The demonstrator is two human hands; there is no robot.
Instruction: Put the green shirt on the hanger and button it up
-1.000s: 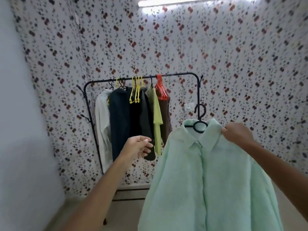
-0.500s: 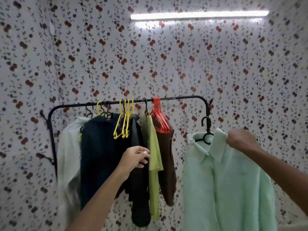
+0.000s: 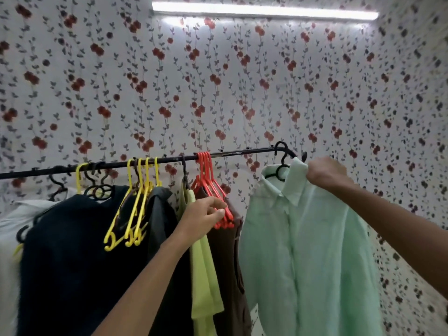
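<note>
The pale green shirt [image 3: 310, 251] hangs on a black hanger [image 3: 282, 163], front placket closed down the middle. The hanger's hook is at the right end of the black rail [image 3: 237, 153], right at the rail's bend. My right hand [image 3: 324, 174] grips the shirt's collar and shoulder at the top right. My left hand [image 3: 203, 218] reaches to the bunch of red hangers [image 3: 213, 192] and touches their lower ends, fingers curled around them.
On the rail, left of the green shirt, hang a brown garment [image 3: 228, 263], a lime top [image 3: 203, 267], dark garments [image 3: 80, 258], a white one [image 3: 9, 229] and empty yellow hangers [image 3: 135, 204]. Flowered wallpaper is behind; a tube light [image 3: 264, 10] glows overhead.
I have come closer to the rack. My right hand lifted the green shirt up to the rail's right end. My left hand moved right, onto the red hangers.
</note>
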